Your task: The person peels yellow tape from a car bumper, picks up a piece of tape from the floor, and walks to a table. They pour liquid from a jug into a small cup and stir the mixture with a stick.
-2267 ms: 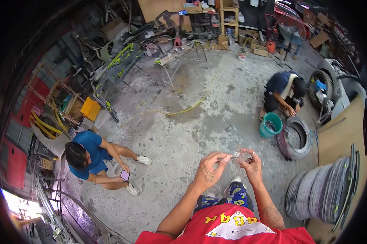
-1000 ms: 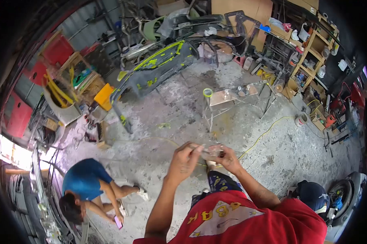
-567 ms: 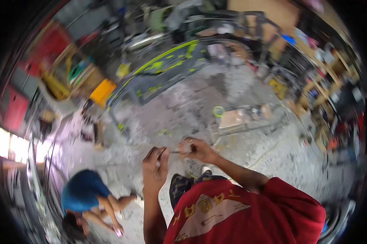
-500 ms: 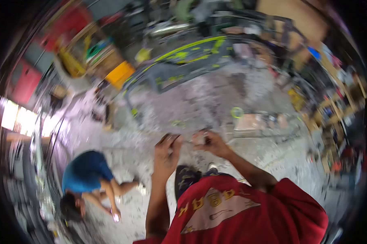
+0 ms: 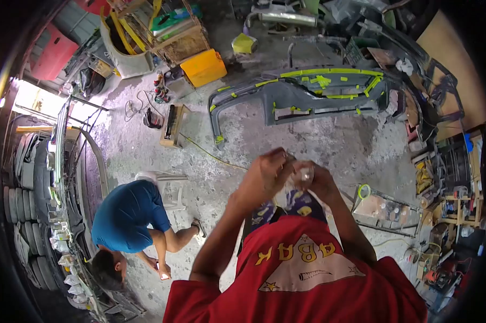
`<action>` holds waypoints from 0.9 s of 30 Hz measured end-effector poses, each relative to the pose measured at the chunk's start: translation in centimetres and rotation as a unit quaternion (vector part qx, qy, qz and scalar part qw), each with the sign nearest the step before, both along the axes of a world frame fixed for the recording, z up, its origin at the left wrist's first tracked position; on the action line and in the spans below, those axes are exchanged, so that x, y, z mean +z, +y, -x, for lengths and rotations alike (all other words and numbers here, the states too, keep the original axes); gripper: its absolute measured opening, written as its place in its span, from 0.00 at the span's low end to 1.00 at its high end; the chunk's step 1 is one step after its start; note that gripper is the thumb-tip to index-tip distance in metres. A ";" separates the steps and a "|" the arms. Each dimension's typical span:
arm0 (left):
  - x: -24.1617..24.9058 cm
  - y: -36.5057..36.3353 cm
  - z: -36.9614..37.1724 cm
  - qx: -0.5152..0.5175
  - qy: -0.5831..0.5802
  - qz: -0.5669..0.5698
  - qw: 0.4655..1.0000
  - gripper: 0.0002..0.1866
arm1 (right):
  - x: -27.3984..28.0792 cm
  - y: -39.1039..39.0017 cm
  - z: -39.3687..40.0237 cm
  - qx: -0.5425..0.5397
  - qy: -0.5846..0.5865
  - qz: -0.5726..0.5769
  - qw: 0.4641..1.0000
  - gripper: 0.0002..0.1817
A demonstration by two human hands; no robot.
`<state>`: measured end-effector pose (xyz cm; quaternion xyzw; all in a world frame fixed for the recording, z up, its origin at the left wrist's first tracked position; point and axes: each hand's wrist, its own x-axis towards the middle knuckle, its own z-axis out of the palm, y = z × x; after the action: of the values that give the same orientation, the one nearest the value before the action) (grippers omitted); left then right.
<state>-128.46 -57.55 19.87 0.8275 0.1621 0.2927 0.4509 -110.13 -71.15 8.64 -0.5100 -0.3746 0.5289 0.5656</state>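
Note:
In front of the red shirt, both of my hands are raised close together over dark patterned shorts. My right hand (image 5: 319,182) is closed around a small, clear, shiny thing (image 5: 306,175) whose kind I cannot make out. Beside it, my left hand (image 5: 265,175) has its fingers curled together near that thing. Whatever the left fingers pinch is hidden. Beyond the hands, a grey car bumper (image 5: 243,102) with strips of yellow-green masking tape lies on the stained concrete floor.
At left, a person in a blue shirt (image 5: 127,218) bends forward on a white plastic chair (image 5: 173,189), holding a small lit device. A wooden box (image 5: 174,137), an orange container (image 5: 204,68) and a tape roll (image 5: 364,191) on a panel are around. Cluttered shelves (image 5: 460,210) stand right.
The view has swung and steadied, shifting the bumper and floor items rightward. My hands, slightly apart before, are now together. The person in blue remains bent over.

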 end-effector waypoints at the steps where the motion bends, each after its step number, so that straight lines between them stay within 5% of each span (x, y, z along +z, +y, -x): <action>1: 0.5 2.5 -0.2 -0.002 0.017 -0.004 1.000 0.05 | -0.8 2.7 -0.4 0.011 -0.025 -0.002 1.000 0.24; 7: 3.9 17.0 -0.7 0.026 0.070 -0.069 0.995 0.07 | 1.8 19.4 -2.3 0.042 -0.119 -0.072 0.989 0.24; 11: 5.2 23.9 1.2 0.175 0.116 0.007 0.978 0.07 | 2.2 30.3 -1.3 0.109 -0.134 -0.090 0.981 0.23; 16: 7.0 30.5 4.8 0.233 0.136 -0.005 0.963 0.09 | 3.9 39.6 1.8 0.178 -0.088 -0.068 0.978 0.24; 27: 4.5 46.6 16.5 0.230 0.093 0.012 0.969 0.10 | 2.3 56.0 13.0 0.151 -0.091 -0.073 0.982 0.23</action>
<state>-144.96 -10.97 24.38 0.7862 0.3926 0.3081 0.3644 -123.15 -15.14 10.97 -0.4504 -0.5349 0.5308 0.4787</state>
